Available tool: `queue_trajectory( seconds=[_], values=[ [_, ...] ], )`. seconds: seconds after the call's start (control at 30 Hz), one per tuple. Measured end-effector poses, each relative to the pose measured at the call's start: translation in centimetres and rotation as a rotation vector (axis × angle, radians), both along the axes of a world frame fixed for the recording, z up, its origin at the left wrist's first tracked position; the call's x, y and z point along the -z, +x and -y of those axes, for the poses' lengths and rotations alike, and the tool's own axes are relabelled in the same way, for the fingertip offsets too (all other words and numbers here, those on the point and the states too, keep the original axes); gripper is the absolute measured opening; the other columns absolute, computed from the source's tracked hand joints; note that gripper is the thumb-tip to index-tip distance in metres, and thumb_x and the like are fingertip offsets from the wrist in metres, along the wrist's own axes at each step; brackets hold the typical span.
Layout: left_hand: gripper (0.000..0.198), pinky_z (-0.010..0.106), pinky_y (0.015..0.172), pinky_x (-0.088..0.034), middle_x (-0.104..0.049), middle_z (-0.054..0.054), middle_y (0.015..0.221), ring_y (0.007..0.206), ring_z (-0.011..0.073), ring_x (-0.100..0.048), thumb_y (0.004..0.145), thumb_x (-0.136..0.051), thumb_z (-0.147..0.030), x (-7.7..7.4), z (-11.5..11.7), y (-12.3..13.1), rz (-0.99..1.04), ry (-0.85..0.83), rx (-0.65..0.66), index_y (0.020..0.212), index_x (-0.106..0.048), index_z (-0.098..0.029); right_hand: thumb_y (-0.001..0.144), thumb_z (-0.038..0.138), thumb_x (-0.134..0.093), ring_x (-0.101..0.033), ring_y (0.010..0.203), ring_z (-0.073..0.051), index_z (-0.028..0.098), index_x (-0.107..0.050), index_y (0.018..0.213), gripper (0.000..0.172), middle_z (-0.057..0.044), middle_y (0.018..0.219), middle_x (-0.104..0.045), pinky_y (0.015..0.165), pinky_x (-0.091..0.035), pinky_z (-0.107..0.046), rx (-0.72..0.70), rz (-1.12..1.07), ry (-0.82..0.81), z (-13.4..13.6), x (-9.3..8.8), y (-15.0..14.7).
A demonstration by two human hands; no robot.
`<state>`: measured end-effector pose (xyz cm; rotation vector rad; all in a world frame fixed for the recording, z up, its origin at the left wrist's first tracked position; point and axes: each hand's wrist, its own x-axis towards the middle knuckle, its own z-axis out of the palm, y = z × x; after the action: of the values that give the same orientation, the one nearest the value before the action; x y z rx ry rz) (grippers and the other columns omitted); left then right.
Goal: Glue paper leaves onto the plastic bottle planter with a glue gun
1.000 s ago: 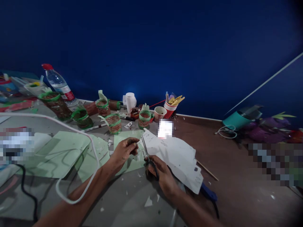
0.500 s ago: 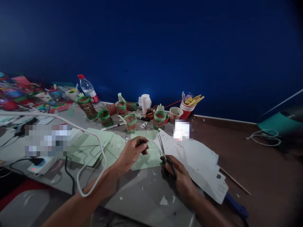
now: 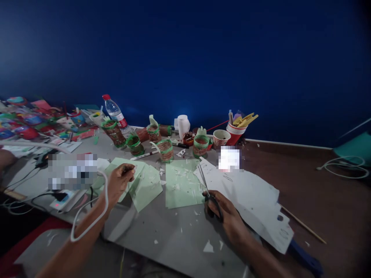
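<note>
My right hand (image 3: 226,216) is closed round the handles of a pair of scissors (image 3: 206,188), whose blades point up and away over the edge of a white paper sheet (image 3: 249,197). My left hand (image 3: 120,180) hovers to the left over pale green paper sheets (image 3: 145,185), fingers pinched on a small pale scrap. Another green sheet (image 3: 181,183) lies flat between the two hands, dotted with snippings. A white cable (image 3: 87,216) loops over my left forearm.
Green-taped brown pots (image 3: 165,150), a water bottle (image 3: 114,112), a white roll (image 3: 183,124), paper cups (image 3: 222,138) and a red cup of tools (image 3: 236,129) line the back. A power strip (image 3: 59,199) sits at left. Cut scraps litter the grey board (image 3: 174,239).
My left hand has moved left, away from the scissors, to the other green sheets. The camera has swung left. The right hand still grips the scissors.
</note>
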<state>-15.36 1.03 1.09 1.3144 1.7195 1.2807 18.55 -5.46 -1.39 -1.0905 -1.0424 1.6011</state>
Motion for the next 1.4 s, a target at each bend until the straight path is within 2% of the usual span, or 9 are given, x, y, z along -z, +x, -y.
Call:
queue_trajectory(
  seconds=[0.27,0.43,0.7,0.87,0.97,1.07,1.2,1.3,1.4],
  values=[
    [0.021,0.030,0.067,-0.043,-0.069,0.007,0.085,0.075,0.0224,-0.063,0.078,-0.051,-0.030,2.2,0.0,0.2,-0.660,-0.139,0.014,0.095,-0.057,-0.020,0.073,0.068,-0.066,-0.035,0.058,-0.012,0.020,-0.061,0.087,0.050,0.002,0.064,-0.046,0.054,-0.025,-0.027,0.005,-0.004,0.011,0.0,0.4,-0.1],
    [0.011,0.030,0.064,-0.039,-0.068,0.008,0.081,0.076,0.0256,-0.064,0.082,-0.046,-0.027,2.3,-0.4,0.4,-0.916,-0.213,-0.009,0.089,-0.052,-0.022,0.072,0.066,-0.068,-0.034,0.057,-0.011,0.020,-0.061,0.085,0.048,0.003,0.063,-0.044,0.054,-0.026,-0.027,-0.008,-0.012,0.005,0.0,0.1,-0.2],
    [0.010,0.030,0.063,-0.037,-0.068,0.009,0.081,0.077,0.0263,-0.063,0.083,-0.047,-0.027,3.0,-0.8,0.2,-0.953,-0.226,0.030,0.086,-0.054,-0.022,0.073,0.067,-0.066,-0.034,0.056,-0.012,0.020,-0.062,0.085,0.049,0.003,0.061,-0.042,0.055,-0.027,-0.027,-0.010,-0.011,0.012,0.0,-0.2,-0.2],
    [0.013,0.033,0.070,-0.041,-0.067,0.010,0.086,0.083,0.0265,-0.063,0.085,-0.044,-0.026,2.8,-0.6,0.6,-0.945,-0.194,0.025,0.089,-0.054,-0.021,0.074,0.063,-0.067,-0.035,0.058,-0.012,0.020,-0.061,0.088,0.046,0.003,0.063,-0.044,0.055,-0.027,-0.027,-0.020,-0.002,0.005,0.0,0.3,0.0],
    [0.014,0.034,0.077,-0.044,-0.065,0.010,0.093,0.086,0.0247,-0.061,0.086,-0.042,-0.027,2.3,0.3,1.6,-0.871,-0.054,0.043,0.091,-0.054,-0.021,0.075,0.058,-0.070,-0.036,0.057,-0.012,0.020,-0.061,0.089,0.042,0.003,0.062,-0.045,0.055,-0.028,-0.027,-0.008,-0.003,0.003,0.1,0.6,0.0],
    [0.014,0.033,0.076,-0.046,-0.062,0.007,0.089,0.081,0.0213,-0.060,0.088,-0.042,-0.027,1.7,1.9,3.5,-0.768,0.150,0.148,0.091,-0.055,-0.021,0.073,0.058,-0.071,-0.037,0.055,-0.011,0.019,-0.062,0.091,0.044,0.004,0.060,-0.044,0.053,-0.029,-0.026,0.006,0.038,0.026,0.2,1.0,-0.2],
    [0.016,0.030,0.079,-0.047,-0.062,0.006,0.091,0.086,0.0200,-0.061,0.091,-0.044,-0.023,1.0,4.1,6.6,-0.678,0.271,0.400,0.095,-0.059,-0.022,0.076,0.044,-0.068,-0.041,0.055,-0.012,0.019,-0.066,0.098,0.033,0.003,0.060,-0.049,0.053,-0.034,-0.026,0.062,0.207,0.129,0.7,1.4,-0.3],
    [0.016,0.028,0.075,-0.047,-0.064,0.006,0.090,0.082,0.0183,-0.062,0.092,-0.044,-0.020,0.9,5.1,7.8,-0.651,0.306,0.470,0.097,-0.059,-0.022,0.072,0.026,-0.066,-0.057,0.074,-0.021,0.022,-0.070,0.100,0.028,-0.006,0.080,-0.065,0.069,-0.045,-0.034,0.128,0.423,0.283,1.2,1.3,-0.1],
    [0.015,0.028,0.074,-0.047,-0.064,0.005,0.090,0.081,0.0185,-0.062,0.092,-0.046,-0.020,1.1,5.4,7.3,-0.661,0.301,0.465,0.098,-0.059,-0.023,0.070,0.020,-0.064,-0.060,0.087,-0.027,0.023,-0.072,0.103,0.034,-0.009,0.092,-0.069,0.078,-0.046,-0.040,0.104,0.605,0.407,1.6,1.0,0.0]
  ],
)
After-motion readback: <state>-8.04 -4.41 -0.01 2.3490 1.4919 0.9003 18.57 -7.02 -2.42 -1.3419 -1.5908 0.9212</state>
